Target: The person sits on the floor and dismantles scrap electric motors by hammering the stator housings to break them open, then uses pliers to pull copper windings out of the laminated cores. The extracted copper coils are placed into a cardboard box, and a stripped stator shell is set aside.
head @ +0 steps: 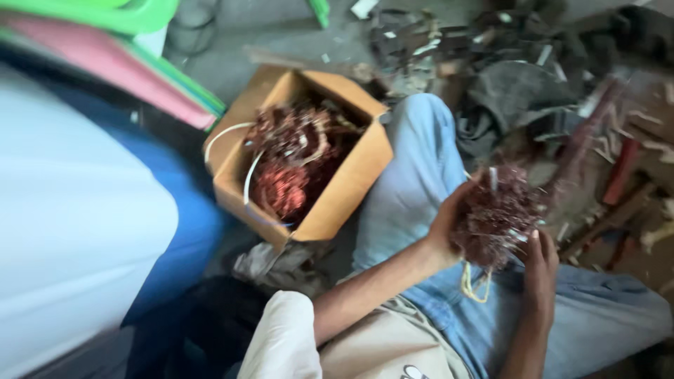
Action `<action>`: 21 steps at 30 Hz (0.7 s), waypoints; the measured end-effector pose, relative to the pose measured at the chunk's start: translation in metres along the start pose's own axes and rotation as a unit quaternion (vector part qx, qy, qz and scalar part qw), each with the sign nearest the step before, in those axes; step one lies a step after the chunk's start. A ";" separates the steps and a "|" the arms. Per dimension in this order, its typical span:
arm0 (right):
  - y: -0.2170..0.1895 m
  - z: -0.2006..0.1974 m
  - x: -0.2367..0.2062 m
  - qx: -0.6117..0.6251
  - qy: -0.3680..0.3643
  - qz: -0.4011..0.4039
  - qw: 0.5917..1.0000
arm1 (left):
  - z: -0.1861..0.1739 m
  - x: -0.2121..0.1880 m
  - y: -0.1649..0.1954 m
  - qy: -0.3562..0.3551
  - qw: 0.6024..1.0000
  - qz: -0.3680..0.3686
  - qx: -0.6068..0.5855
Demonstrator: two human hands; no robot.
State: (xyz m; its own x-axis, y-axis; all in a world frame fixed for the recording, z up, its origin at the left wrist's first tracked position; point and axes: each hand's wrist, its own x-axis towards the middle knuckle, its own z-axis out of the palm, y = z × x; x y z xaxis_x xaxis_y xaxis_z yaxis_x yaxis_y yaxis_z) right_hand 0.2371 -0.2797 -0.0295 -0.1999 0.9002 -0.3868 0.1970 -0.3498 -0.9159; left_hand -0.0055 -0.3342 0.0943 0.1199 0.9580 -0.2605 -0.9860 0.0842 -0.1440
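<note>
Scrap littered the floor (281, 31) around a box (351, 182) of copper wire. Left hand (449, 224) and right hand (540, 263) both clutched a wire tangle (498, 210) above the knee; loose strands could snag or prick fingers.

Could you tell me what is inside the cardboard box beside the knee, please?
The cardboard box holds a tangled reddish-brown wire bundle with pale strips looping over its rim. Whatever lies beneath, and the box's bottom, is covered.
</note>
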 end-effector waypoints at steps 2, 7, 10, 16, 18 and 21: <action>0.003 0.001 0.005 -0.082 -0.004 -0.078 0.994 | 0.010 -0.007 0.002 0.029 0.999 0.017 0.018; -0.012 0.009 0.001 -0.087 -0.058 -0.030 0.994 | 0.048 -0.025 0.028 0.024 0.998 0.036 0.039; -0.030 0.021 -0.005 -0.119 -0.056 0.015 0.991 | 0.065 -0.039 0.048 0.001 0.996 0.081 0.020; -0.041 0.034 -0.006 -0.189 -0.100 -0.005 0.977 | 0.066 -0.047 0.054 -0.088 0.991 0.099 -0.032; -0.036 0.033 -0.004 -0.185 -0.097 0.005 0.978 | 0.060 -0.045 0.048 -0.097 0.990 0.089 -0.042; -0.025 0.027 0.000 -0.155 -0.103 0.000 0.983 | 0.048 -0.043 0.037 -0.064 0.995 0.059 -0.038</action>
State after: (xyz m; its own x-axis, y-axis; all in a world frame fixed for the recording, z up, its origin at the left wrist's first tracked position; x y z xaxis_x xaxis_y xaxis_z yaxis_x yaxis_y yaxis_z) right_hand 0.2065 -0.2781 -0.0089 -0.3835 0.8178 -0.4291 0.4738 -0.2246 -0.8515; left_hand -0.0523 -0.3588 0.1465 -0.0177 0.9874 -0.1572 -0.9800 -0.0483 -0.1931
